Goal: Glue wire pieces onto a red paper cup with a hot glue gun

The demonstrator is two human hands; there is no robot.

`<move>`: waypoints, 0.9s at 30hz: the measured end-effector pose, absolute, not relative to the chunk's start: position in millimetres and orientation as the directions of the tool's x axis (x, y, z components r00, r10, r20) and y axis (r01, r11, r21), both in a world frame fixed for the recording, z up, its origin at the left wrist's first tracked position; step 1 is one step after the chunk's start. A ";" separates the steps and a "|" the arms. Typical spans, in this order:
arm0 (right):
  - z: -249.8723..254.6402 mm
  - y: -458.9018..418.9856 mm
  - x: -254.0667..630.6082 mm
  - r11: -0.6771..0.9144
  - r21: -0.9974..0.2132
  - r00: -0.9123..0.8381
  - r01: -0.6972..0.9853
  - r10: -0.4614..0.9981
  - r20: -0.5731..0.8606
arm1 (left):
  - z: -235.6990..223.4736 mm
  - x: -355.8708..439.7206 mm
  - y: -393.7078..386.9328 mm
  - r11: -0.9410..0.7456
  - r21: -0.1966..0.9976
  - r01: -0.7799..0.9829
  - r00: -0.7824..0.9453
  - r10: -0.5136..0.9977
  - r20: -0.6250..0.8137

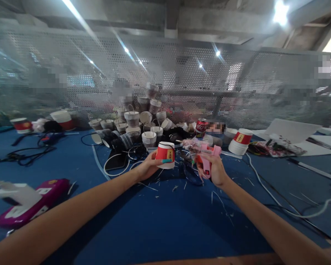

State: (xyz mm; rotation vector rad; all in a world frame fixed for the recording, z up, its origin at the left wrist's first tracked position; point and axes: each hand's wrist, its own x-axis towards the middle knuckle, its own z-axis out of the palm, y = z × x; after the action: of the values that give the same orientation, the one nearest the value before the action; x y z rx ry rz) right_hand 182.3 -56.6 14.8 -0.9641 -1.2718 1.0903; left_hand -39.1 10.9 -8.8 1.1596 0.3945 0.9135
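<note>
My left hand is closed round a red and white paper cup, held upside down above the blue table. My right hand grips a pink glue gun, its nozzle pointing left toward the cup. The cup and the gun's tip are a short gap apart. Behind them rises a pile of cup baskets with wire handles.
A stack of red and white cups and a red soda can stand at the back right. Cables run at left, a white cord at right. A magenta object lies near left. A perforated screen closes the far side.
</note>
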 end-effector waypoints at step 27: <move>16.1 -60.0 177.2 0.096 -0.979 0.006 -0.181 0.995 0.097 | -9.0 -39.2 11.5 0.109 0.911 -0.398 0.628 0.756 0.184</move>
State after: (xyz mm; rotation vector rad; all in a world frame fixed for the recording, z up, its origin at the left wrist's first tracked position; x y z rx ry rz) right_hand 177.2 -60.0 16.1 -1.0037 -1.1215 1.2206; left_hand -39.2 11.5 -9.0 1.1825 0.3686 0.8775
